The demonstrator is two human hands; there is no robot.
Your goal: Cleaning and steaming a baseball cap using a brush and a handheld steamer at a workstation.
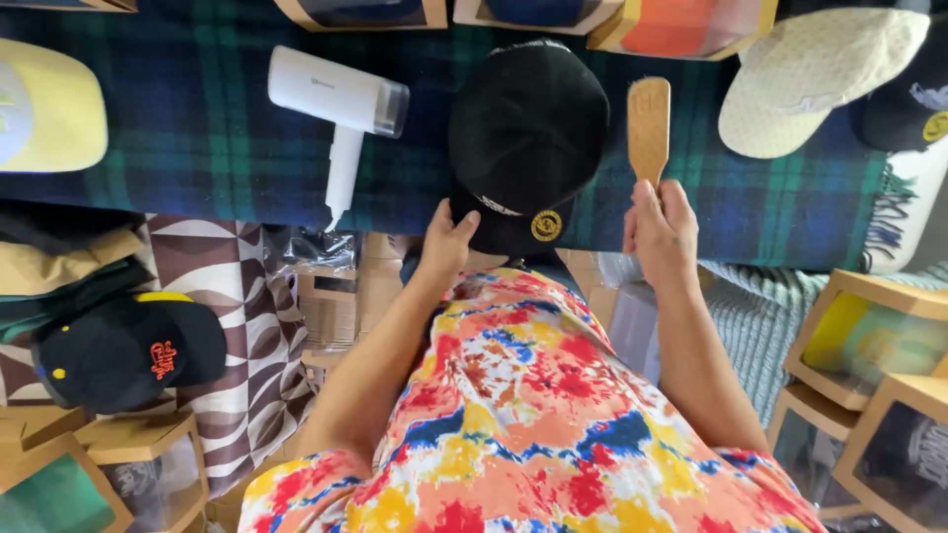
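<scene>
A black cap [528,128] with a round yellow patch on its brim lies on the dark plaid blanket [197,148]. My left hand [449,242] grips the near edge of the cap's brim. My right hand [660,229] holds the handle of a wooden brush [649,123], whose head rests just right of the cap on the blanket.
A white handheld steamer [341,114] lies left of the cap. A yellow cap [49,114] sits far left, a cream cap [815,74] and another black cap [904,109] far right. Cardboard window boxes [869,336] line the top edge and lower corners. A black embroidered cap [128,350] rests lower left.
</scene>
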